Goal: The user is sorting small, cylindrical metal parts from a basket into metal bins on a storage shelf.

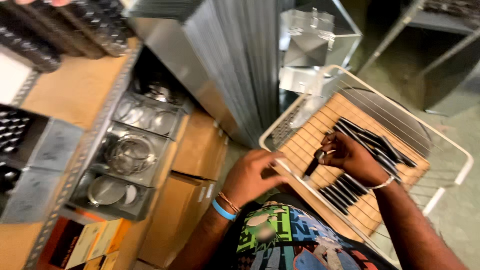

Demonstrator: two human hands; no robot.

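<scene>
Black rods (372,145) lie in a loose row on a brown cardboard sheet (310,137), which rests on a white wire rack (452,150) at the right of the scene, and I see one more dark rod (312,164) pinched in my right hand. Going from the left: a metal shelf (82,150) holds clear bins (132,160) of wire rings and round metal lids, with brown cardboard boxes (197,150) stacked on the floor just beside it. Farther back stands a tall stack of grey metal sheets (230,65). My left hand (255,175), with a blue wristband (222,210) on the wrist, hovers at the near left edge of the cardboard sheet, fingers spread and holding nothing. My right hand (350,157) sits over the middle of the sheet, fingers closed around the single rod, whose lower end points toward the left hand. The frame is motion-blurred, so finer detail escapes me.
</scene>
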